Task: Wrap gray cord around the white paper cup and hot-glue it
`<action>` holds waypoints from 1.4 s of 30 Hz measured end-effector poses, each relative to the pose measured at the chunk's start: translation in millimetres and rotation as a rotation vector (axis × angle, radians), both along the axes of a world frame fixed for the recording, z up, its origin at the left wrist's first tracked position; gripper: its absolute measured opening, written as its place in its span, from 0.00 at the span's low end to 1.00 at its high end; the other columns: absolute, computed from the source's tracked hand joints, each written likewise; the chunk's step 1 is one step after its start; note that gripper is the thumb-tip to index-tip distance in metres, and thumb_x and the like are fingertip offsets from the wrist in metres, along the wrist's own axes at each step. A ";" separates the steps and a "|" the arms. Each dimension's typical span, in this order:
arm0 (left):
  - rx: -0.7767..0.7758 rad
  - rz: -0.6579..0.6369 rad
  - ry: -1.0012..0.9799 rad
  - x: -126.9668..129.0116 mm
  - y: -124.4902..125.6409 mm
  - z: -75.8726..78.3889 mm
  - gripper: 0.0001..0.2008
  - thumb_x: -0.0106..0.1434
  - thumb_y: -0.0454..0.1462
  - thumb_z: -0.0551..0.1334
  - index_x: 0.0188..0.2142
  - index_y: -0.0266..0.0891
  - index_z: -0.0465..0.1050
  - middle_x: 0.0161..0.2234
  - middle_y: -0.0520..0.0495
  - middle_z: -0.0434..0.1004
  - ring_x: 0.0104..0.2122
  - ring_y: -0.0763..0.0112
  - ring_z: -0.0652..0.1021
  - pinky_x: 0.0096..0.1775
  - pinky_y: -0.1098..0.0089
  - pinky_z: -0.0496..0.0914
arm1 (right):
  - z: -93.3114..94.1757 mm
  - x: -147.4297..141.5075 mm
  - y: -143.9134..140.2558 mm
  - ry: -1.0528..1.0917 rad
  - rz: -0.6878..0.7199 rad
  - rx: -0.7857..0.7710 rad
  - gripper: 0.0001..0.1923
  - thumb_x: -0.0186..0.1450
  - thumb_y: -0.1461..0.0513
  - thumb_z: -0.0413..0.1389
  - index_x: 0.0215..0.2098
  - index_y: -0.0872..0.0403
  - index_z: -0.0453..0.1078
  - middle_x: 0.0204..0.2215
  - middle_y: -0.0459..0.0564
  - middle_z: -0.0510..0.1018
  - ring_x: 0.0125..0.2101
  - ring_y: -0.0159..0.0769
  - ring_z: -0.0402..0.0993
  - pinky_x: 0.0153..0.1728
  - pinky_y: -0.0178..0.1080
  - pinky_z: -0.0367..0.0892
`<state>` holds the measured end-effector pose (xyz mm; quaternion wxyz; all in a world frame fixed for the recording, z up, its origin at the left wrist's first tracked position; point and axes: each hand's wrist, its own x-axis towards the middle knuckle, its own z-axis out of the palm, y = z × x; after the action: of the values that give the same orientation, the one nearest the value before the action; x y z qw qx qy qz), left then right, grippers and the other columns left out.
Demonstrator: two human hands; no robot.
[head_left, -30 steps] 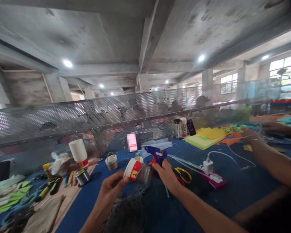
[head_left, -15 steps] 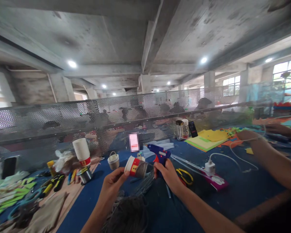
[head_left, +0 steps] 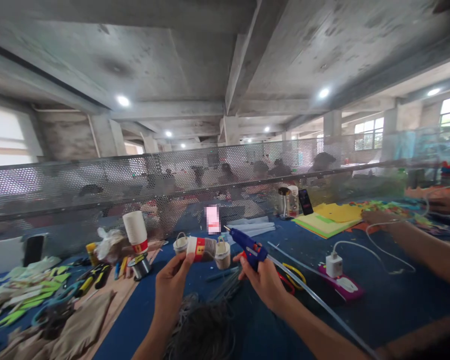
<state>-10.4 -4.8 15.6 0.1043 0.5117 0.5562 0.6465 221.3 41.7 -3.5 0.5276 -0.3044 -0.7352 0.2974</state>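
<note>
While the left hand (head_left: 171,280) pinches a sideways cup (head_left: 200,248), the right hand (head_left: 264,282) grips a glue gun (head_left: 249,245), nozzle aimed cupward.

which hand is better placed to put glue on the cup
Right. The right hand already grips the glue gun, nozzle pointing toward the cup, which the left hand holds up sideways.

A blue table (head_left: 360,310) carries stacked cups (head_left: 135,231) at ten o'clock, yellow sheets (head_left: 330,217) at two, a charger (head_left: 333,265) at three, and grey cord (head_left: 202,335) at six.
</note>
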 end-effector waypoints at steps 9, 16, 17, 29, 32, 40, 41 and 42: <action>0.032 -0.006 -0.003 6.7 -2.0 -1.6 0.16 0.57 0.47 0.65 0.37 0.38 0.79 0.33 0.51 0.81 0.35 0.65 0.76 0.38 0.74 0.68 | -8.1 -6.8 -5.6 -0.087 -0.008 0.029 0.11 0.66 0.55 0.52 0.34 0.54 0.69 0.21 0.44 0.74 0.22 0.33 0.71 0.27 0.33 0.65; 0.018 0.057 0.063 4.6 -0.4 -5.5 0.16 0.57 0.49 0.65 0.36 0.39 0.79 0.32 0.52 0.81 0.33 0.65 0.76 0.37 0.73 0.68 | -21.2 -13.4 -3.0 0.008 0.021 -0.079 0.12 0.65 0.54 0.54 0.39 0.54 0.72 0.21 0.44 0.73 0.22 0.32 0.70 0.26 0.32 0.67; 0.018 0.050 0.070 4.7 -0.6 -5.3 0.16 0.57 0.49 0.64 0.36 0.39 0.79 0.32 0.52 0.81 0.34 0.65 0.76 0.37 0.73 0.68 | -22.1 -14.6 -2.7 0.020 0.032 -0.090 0.13 0.65 0.54 0.54 0.39 0.54 0.72 0.21 0.44 0.73 0.22 0.32 0.71 0.26 0.32 0.67; 0.039 0.015 0.105 5.1 -1.9 -4.3 0.16 0.59 0.49 0.63 0.38 0.40 0.79 0.35 0.51 0.82 0.36 0.64 0.77 0.41 0.72 0.68 | -22.6 -18.4 -4.3 0.053 0.111 -0.167 0.18 0.62 0.48 0.57 0.38 0.55 0.72 0.21 0.43 0.71 0.20 0.30 0.68 0.22 0.31 0.64; 0.041 0.019 0.108 5.1 -1.2 -5.2 0.16 0.59 0.49 0.63 0.37 0.40 0.79 0.35 0.50 0.82 0.37 0.63 0.78 0.41 0.71 0.69 | -22.2 -16.9 -4.5 0.019 0.110 -0.164 0.17 0.63 0.49 0.56 0.37 0.55 0.72 0.19 0.42 0.70 0.20 0.30 0.68 0.22 0.31 0.64; 0.038 0.056 0.126 5.8 -2.8 -4.6 0.17 0.58 0.50 0.64 0.37 0.39 0.79 0.35 0.49 0.82 0.36 0.63 0.78 0.40 0.71 0.69 | -20.5 -14.5 -3.6 -0.061 0.040 -0.146 0.18 0.63 0.49 0.56 0.39 0.54 0.71 0.20 0.42 0.71 0.20 0.31 0.69 0.24 0.32 0.65; 0.039 0.059 0.125 6.0 -3.0 -4.4 0.17 0.58 0.50 0.64 0.37 0.39 0.79 0.35 0.49 0.82 0.36 0.62 0.78 0.40 0.71 0.69 | -21.0 -14.5 -3.4 -0.065 0.040 -0.151 0.18 0.63 0.49 0.56 0.39 0.54 0.72 0.20 0.42 0.71 0.20 0.31 0.70 0.24 0.32 0.65; 0.040 0.063 0.125 6.3 -3.4 -3.9 0.17 0.58 0.50 0.64 0.37 0.39 0.79 0.35 0.49 0.82 0.36 0.62 0.78 0.40 0.71 0.70 | -21.6 -14.6 -3.3 -0.068 0.042 -0.158 0.18 0.64 0.49 0.56 0.39 0.54 0.72 0.21 0.43 0.71 0.20 0.31 0.70 0.24 0.32 0.65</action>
<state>-4.0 -8.2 11.7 0.0385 0.5353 0.5644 0.6273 206.7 38.4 -25.1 0.4701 -0.3394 -0.7332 0.3552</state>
